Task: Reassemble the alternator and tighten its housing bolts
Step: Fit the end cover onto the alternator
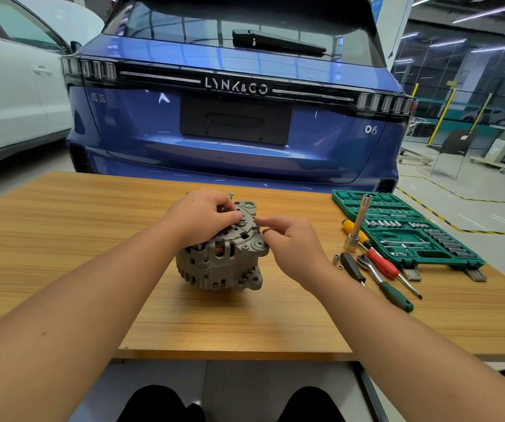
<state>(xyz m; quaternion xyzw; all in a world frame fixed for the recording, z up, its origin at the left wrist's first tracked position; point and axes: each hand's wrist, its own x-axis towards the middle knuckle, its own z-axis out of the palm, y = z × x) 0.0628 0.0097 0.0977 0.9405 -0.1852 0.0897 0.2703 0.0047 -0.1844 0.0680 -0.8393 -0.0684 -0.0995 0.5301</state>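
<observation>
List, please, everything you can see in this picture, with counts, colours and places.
alternator: one, grey, centre of table.
table: one, wood-grain.
socket set case: one, green, open, table's right.
ratchet: one, green handle, beside case.
screwdrivers: red-handled, yellow-handled, black-handled, beside case.
extension bar: one, silver, upright.
car: one blue, behind table.
white car: one, far left.
left hand: grips alternator's top.
right hand: pinches at its right edge.

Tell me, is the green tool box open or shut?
Open. The green tool box lies flat on the table, with its rows of sockets showing.
</observation>
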